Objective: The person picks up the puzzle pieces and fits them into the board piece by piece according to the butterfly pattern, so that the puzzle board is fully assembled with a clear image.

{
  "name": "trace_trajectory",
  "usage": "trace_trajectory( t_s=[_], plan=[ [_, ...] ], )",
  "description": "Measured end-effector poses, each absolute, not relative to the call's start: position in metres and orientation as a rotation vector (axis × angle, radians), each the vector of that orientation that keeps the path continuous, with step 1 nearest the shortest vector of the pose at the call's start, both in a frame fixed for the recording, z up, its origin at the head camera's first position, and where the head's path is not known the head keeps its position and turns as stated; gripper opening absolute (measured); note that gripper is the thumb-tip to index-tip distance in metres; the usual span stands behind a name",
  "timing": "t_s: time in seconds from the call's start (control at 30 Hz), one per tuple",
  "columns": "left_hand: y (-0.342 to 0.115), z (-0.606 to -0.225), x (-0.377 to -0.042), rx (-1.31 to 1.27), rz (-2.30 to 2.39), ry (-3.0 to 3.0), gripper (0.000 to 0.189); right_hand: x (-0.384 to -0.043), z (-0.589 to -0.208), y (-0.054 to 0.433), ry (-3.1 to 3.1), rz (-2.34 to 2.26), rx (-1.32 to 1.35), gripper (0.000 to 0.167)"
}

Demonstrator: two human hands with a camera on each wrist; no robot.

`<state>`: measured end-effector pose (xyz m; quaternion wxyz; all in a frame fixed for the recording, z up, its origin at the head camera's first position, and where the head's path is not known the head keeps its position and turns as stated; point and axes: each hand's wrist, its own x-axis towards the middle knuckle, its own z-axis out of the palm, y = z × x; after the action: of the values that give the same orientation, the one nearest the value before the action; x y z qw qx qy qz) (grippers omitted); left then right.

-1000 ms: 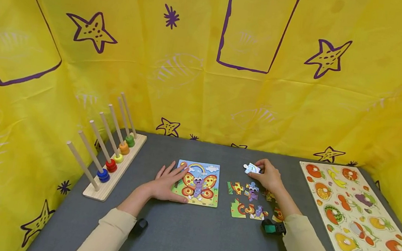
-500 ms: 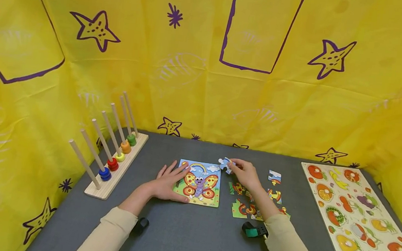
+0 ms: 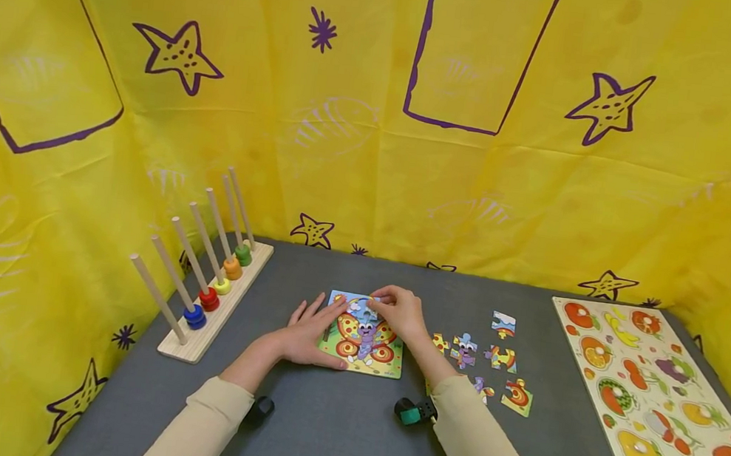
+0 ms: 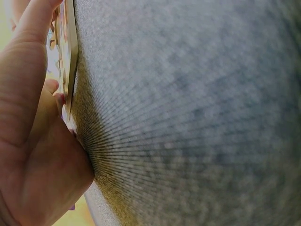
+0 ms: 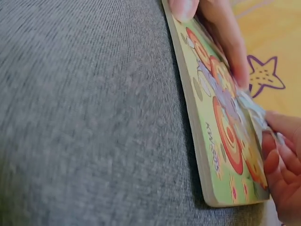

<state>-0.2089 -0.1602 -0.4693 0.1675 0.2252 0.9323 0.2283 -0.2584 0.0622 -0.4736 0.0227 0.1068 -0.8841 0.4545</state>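
A square butterfly puzzle board lies on the dark table, with the left hand resting on its left part, fingers spread and straight. Over the top part of the board, the right hand pinches a light-blue jigsaw puzzle piece between thumb and fingers. In the right wrist view that piece is tilted, low over the far side of the board. Several loose puzzle pieces lie to the right of the board, some partly hidden behind the right forearm. The left wrist view shows the left hand beside the board's edge.
To the left stands a wooden peg rack with several upright pegs and coloured rings. A large wooden fruit puzzle board lies at the far right. A yellow patterned cloth hangs behind and beside the dark table.
The right hand has carried the puzzle piece leftward, from above the loose pieces to over the top of the butterfly board. The left hand has stayed on the board.
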Motion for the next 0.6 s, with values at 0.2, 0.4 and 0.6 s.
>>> trace_trajectory(
  t_s=[0.2,0.4,0.6],
  plan=[
    [-0.1588,-0.4687,-0.2083,0.648,0.640,2.650,0.106,-0.2594,-0.4729,0.0566,-2.757,1.314,0.356,0.013],
    [-0.1586,-0.4674,-0.2070,0.652,0.615,2.655,0.101,-0.2578,-0.4738,0.0538,-2.769,1.249,0.357,0.013],
    [-0.1578,-0.4666,-0.2071,0.656,0.610,2.668,0.101,-0.2549,-0.4752,0.0518,-2.755,1.159,0.351,0.014]
  ],
)
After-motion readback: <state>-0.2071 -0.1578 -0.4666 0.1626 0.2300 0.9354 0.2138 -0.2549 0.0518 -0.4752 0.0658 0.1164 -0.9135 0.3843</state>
